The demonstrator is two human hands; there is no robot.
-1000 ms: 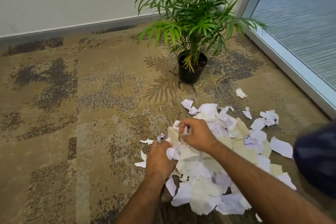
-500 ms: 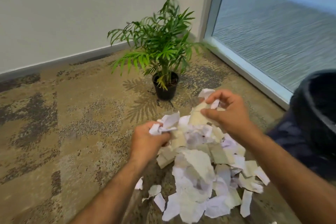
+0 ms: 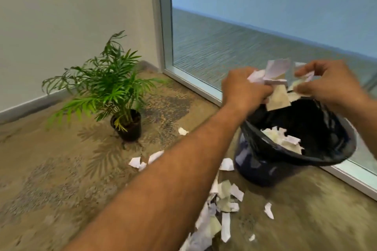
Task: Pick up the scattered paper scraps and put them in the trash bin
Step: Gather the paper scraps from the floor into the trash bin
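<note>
The left hand point(image 3: 243, 88) curls its fingers round a bunch of scraps point(image 3: 273, 79), and the right hand point(image 3: 326, 81) pinches more of them between thumb and fingertips; both hold their paper above the open mouth of the bin point(image 3: 265, 161), inside its far rim. Paper already lies within the black liner. The bin stands on the carpet point(image 3: 61, 169) just beside the window point(image 3: 224, 47) frame. More loose scraps point(image 3: 222, 206) trail across the floor nearer the person, and a plant point(image 3: 114, 87) stands well apart to the left by the wall point(image 3: 71, 16).

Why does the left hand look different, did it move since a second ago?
Yes. The left hand rose from the carpet to above the trash bin.
</note>
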